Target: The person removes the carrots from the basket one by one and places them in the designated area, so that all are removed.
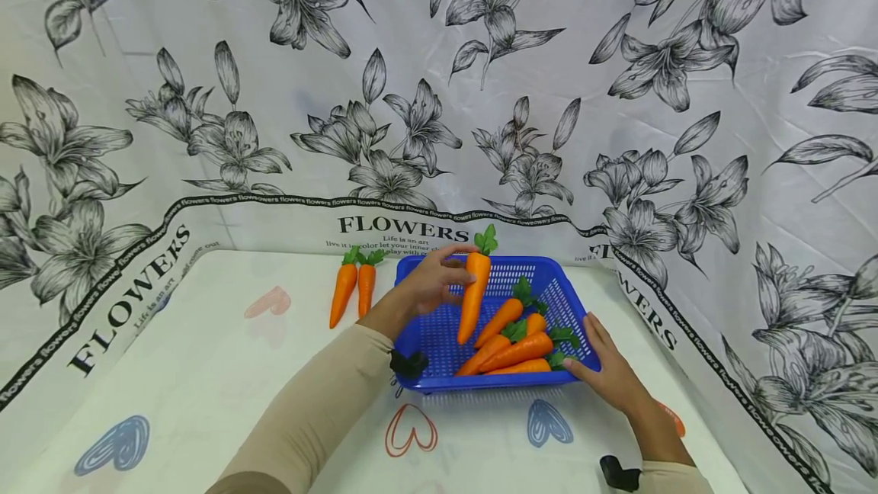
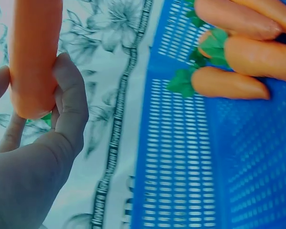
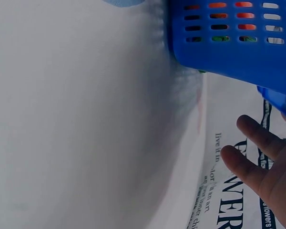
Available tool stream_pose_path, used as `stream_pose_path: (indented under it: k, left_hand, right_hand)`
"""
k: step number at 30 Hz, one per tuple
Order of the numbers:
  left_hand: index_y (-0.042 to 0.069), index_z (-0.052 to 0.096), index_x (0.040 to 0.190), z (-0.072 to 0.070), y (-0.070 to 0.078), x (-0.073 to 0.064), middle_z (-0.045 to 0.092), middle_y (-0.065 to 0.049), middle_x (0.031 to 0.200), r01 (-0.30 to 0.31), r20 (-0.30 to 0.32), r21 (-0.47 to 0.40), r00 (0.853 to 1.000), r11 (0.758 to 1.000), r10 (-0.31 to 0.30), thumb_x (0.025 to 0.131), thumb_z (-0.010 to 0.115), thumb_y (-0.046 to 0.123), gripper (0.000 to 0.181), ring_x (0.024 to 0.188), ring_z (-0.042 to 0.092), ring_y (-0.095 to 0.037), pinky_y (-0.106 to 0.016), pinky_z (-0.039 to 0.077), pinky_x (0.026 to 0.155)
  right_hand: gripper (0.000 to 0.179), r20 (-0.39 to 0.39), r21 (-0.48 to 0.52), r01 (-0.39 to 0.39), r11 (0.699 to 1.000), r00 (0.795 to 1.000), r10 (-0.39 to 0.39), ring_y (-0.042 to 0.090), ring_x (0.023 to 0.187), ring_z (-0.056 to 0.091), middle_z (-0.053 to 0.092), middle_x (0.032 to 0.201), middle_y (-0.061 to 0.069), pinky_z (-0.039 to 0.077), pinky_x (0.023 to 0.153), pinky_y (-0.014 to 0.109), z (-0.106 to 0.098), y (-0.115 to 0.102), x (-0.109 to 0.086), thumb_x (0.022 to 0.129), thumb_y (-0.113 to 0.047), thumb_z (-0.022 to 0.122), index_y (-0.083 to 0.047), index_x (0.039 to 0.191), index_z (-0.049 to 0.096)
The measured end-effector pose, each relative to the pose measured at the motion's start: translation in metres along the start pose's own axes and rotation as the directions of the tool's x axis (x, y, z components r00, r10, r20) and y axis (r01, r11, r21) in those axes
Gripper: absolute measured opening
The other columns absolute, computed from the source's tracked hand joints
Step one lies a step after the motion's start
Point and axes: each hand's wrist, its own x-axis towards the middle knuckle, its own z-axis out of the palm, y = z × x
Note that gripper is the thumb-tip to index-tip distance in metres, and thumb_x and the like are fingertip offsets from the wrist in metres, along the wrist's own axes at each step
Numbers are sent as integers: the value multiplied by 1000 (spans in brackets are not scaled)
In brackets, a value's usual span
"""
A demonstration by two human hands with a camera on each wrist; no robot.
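My left hand (image 1: 434,280) holds an orange carrot (image 1: 475,292) with a green leafy top, thumb and fingers around its upper part. The carrot hangs tip down over a blue perforated plastic basket (image 1: 439,383); in the left wrist view, this carrot (image 2: 35,57) fills the upper left. Several more carrots (image 1: 519,351) lie heaped in the basket's right half. At the basket's right side my right hand (image 1: 613,368) grips the rim, thumb over the edge. In the right wrist view two fingers (image 3: 262,136) stretch out beside the basket wall (image 3: 229,50).
Two carrots (image 1: 345,292) with green tops lie side by side on the white cloth left of the basket, one partly behind my left forearm. The table cloth (image 1: 206,341) has printed hearts. A flower-printed curtain (image 1: 411,166) rises behind and along both sides.
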Motion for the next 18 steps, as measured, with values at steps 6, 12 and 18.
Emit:
stream_pose_path:
  k: [6,12,18]
  left_hand:
    - [14,52,135,11,18,-13,47,-22,128,-56,24,16,998,998,56,88,63,-2,51,102,57,-37,-50,54,78]
    - [13,53,134,20,29,-23,49,-22,126,-103,12,35,995,994,102,88,62,-3,50,102,57,-38,-49,54,77]
    - [12,53,134,28,39,-36,48,-21,127,-131,-36,59,990,990,134,88,63,-2,50,105,56,-38,-48,54,78]
  right_hand:
    - [92,-5,-3,-2,1000,1000,2,50,138,13,5,159,16,17,100,72,1,2,1,89,-43,64,-5,154,13]
    - [92,-4,7,-1,1000,1000,1,51,137,13,5,159,17,17,100,72,1,2,0,89,-42,65,-5,154,13]
    - [91,-7,13,-6,1000,1000,6,50,138,12,5,159,16,16,100,72,2,3,1,89,-42,65,-5,154,13]
